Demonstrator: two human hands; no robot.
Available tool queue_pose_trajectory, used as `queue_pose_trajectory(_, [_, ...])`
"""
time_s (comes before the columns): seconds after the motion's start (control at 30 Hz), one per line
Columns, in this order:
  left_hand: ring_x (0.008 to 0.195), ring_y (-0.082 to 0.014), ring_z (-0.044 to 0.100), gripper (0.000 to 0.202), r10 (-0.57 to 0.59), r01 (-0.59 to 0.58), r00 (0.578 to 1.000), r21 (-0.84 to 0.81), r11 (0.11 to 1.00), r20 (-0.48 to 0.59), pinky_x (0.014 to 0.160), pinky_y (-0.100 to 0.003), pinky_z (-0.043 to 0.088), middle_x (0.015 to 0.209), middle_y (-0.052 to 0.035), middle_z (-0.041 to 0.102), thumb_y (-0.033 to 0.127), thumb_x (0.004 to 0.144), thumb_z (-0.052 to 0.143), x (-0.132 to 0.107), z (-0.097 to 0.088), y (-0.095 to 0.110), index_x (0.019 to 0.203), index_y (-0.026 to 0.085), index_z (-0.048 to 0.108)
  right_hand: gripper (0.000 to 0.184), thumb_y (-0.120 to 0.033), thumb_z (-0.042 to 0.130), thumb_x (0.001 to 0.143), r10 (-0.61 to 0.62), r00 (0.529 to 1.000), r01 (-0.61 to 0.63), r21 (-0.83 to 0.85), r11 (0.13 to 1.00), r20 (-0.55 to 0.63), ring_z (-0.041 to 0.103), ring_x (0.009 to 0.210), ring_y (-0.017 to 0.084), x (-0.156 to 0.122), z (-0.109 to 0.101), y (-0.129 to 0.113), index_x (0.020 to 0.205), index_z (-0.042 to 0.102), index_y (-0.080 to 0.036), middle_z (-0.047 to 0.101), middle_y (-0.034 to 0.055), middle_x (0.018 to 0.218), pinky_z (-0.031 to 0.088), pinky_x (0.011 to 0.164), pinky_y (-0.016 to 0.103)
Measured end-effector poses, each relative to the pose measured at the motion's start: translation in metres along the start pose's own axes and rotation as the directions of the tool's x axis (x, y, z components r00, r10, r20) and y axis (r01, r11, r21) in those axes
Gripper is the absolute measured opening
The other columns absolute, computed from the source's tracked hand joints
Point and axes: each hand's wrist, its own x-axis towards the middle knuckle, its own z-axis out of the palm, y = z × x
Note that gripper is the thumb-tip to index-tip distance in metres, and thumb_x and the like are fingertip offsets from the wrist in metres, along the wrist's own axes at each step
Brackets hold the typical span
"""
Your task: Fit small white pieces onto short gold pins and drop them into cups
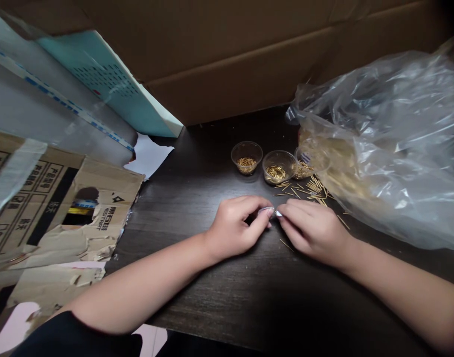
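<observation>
My left hand (pixel 239 225) is closed in a pinch over the dark table, its fingertips on a small whitish or clear piece too small to name. Close beside it, my right hand (pixel 318 230) also pinches, with a tiny pale glint at its fingertips, and I cannot make out what it holds. The two sets of fingertips nearly meet. Thin gold pins (pixel 316 188) lie scattered behind my right hand, and a single gold pin (pixel 286 245) rests just in front of it. Two clear plastic cups, a left one (pixel 246 157) and a middle one (pixel 278 167), contain small gold pieces.
A third clear container (pixel 304 161) with gold pieces sits by a large crumpled plastic bag (pixel 390 139) on the right. Cardboard (pixel 219 74) walls off the back. Torn printed cardboard (pixel 44 208), a pale blue printed card (pixel 111 79) and white paper (pixel 150 153) stand left.
</observation>
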Motion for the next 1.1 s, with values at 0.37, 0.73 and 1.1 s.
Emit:
queue_pose_trajectory(0.37, [0.063, -0.0117, 0.072, 0.017, -0.328, 0.345, 0.937, -0.438, 0.83, 0.118, 0.062, -0.02, 0.059, 0.071, -0.0046, 0.073, 0.028, 0.093, 0.065, 0.0016, 0.0041, 0.0034, 0.093, 0.012, 0.068, 0.013, -0.008, 0.055, 0.094, 0.078, 0.99, -0.051, 0.218, 0.974, -0.114, 0.052, 0.062, 0.012, 0.0047, -0.0009, -0.0015, 0.087, 0.059, -0.018, 0.055, -0.0002, 0.071, 0.043, 0.059, 0.024])
queue_pose_trajectory(0.73, [0.065, -0.0123, 0.073, 0.018, -0.33, 0.342, 0.938, -0.42, 0.841, 0.106, 0.064, -0.021, 0.06, 0.074, -0.0049, 0.074, 0.028, 0.091, 0.069, 0.0027, 0.0032, 0.0004, 0.095, 0.011, 0.071, 0.013, -0.01, 0.054, 0.095, 0.101, 0.991, -0.078, 0.227, 0.971, -0.089, 0.055, 0.062, 0.012, 0.0067, -0.0025, -0.0003, 0.087, 0.059, -0.019, 0.059, 0.0004, 0.071, 0.045, 0.059, 0.024])
queue_pose_trajectory(1.1, [0.065, -0.0119, 0.071, 0.019, -0.373, 0.393, 0.918, -0.449, 0.802, 0.137, 0.063, -0.021, 0.059, 0.073, -0.0043, 0.073, 0.032, 0.09, 0.07, 0.0051, 0.0031, 0.0003, 0.091, 0.012, 0.07, 0.013, -0.01, 0.055, 0.094, 0.113, 0.989, -0.087, 0.244, 0.966, -0.093, 0.059, 0.063, 0.013, 0.0067, -0.0018, -0.0002, 0.087, 0.06, -0.02, 0.063, 0.0012, 0.074, 0.047, 0.06, 0.025])
